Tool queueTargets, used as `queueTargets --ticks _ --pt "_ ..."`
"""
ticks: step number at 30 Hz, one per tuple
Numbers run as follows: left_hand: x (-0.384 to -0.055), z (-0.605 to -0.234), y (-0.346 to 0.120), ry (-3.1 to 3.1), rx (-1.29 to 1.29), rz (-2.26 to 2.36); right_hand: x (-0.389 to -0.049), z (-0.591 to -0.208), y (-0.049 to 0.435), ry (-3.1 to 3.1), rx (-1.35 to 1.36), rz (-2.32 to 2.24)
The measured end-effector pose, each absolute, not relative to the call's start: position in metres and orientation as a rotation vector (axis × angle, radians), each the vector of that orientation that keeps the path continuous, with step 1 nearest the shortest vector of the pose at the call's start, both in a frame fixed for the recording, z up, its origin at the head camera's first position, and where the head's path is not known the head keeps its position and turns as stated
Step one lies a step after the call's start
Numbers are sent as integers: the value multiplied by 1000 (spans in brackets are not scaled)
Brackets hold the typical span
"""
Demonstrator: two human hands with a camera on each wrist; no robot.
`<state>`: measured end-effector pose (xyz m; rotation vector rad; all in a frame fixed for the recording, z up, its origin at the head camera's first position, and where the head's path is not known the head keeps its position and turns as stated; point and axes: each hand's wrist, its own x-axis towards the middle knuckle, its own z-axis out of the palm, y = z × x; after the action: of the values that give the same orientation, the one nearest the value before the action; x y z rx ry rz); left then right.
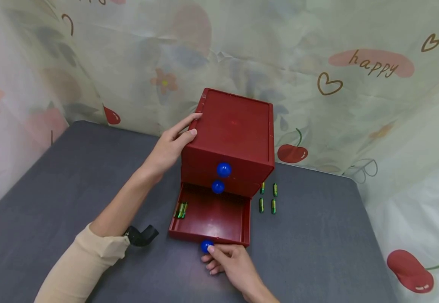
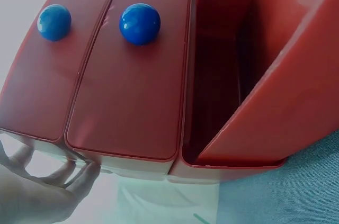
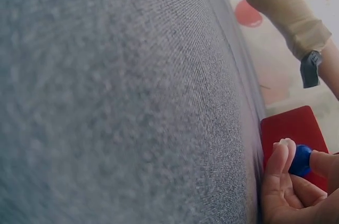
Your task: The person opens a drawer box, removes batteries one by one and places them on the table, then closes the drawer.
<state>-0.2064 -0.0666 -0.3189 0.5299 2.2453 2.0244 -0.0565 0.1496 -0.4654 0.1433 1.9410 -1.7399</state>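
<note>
A red drawer cabinet [image 1: 234, 122] stands on the table with its bottom drawer [image 1: 219, 225] pulled out. My right hand [image 1: 234, 265] pinches that drawer's blue knob [image 1: 206, 246] between thumb and fingers; the right wrist view shows the same blue knob [image 3: 301, 160] in its grasp. Against the cabinet's upper left side, my left hand [image 1: 168, 147] rests with fairly straight fingers and the thumb at the top edge. Green batteries [image 1: 181, 210] lie at the left inside the drawer. The two drawers above, with blue knobs [image 2: 140, 24], are closed.
Several green batteries [image 1: 274, 206] lie on the grey table [image 1: 318, 244] just right of the cabinet. A patterned curtain [image 1: 136, 63] hangs close behind it. A black strap end [image 1: 144, 235] sticks out from the left sleeve.
</note>
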Motion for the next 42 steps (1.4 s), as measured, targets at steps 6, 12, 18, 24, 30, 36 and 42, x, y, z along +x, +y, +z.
queueTargets --ticks 6,12,18,24,30,36,42 --pt "-207 -320 -66 2246 535 2029 -54 -466 149 1929 143 -1746" --pt "-208 -321 -67 2234 533 2033 -51 -467 148 1949 52 -1765" --pt "-208 -321 -67 2233 539 2037 -49 -467 149 2020 -6 -1721" --pt "-207 -321 -66 2227 541 2043 -45 -462 151 2091 -5 -1674" --pt "-207 -321 -66 2230 538 2043 -43 -469 159 2081 45 -1672" --pt "-206 -321 -66 2240 532 2033 -41 -465 162 2052 53 -1648" --pt "-206 -321 -65 2239 531 2034 -40 -460 165 1902 -38 -1710"
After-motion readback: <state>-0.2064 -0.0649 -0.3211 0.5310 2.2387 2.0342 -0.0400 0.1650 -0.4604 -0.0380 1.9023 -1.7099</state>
